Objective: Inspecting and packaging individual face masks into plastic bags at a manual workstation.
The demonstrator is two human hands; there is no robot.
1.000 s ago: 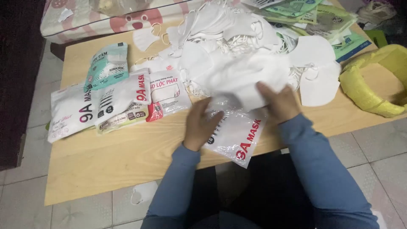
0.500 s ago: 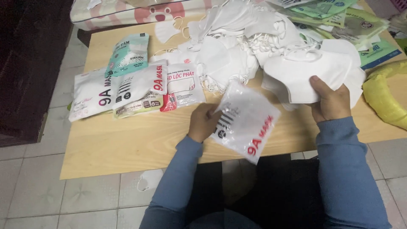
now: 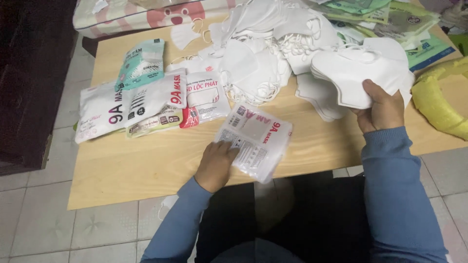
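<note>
— What is the left hand (image 3: 216, 164) doing?

— It is gripping a flat, see-through plastic pouch (image 3: 255, 141) by its lower left corner, fingers curled together and clamped on the edge. The pouch is looking thin and slack, with white backing, red lettering along one side and a small block of black print near the opposite corner. It is lying tilted at the near edge of the table (image 3: 146, 165), its lower corner hanging just past that edge.

— And the right hand (image 3: 381, 111)?

— It is holding a stack of white masks (image 3: 360, 73), fingers wrapped underneath and thumb pressing on top, so the hand is closed on the bundle. The masks are lying folded flat, curved like half-moons, their edges fanning slightly, with thin white ear loops showing at the top. The stack is hovering above the table toward its right edge.

— What is lying around them?

— A loose heap of white masks (image 3: 258, 44) is spreading across the far middle of the table. Sealed mask packets (image 3: 141, 102) are overlapping near the left edge, white ones with a pale green one on top. Green printed packets (image 3: 390, 14) are sitting at the far right corner, and a yellow plastic bag (image 3: 441, 100) is resting at the right edge.
</note>
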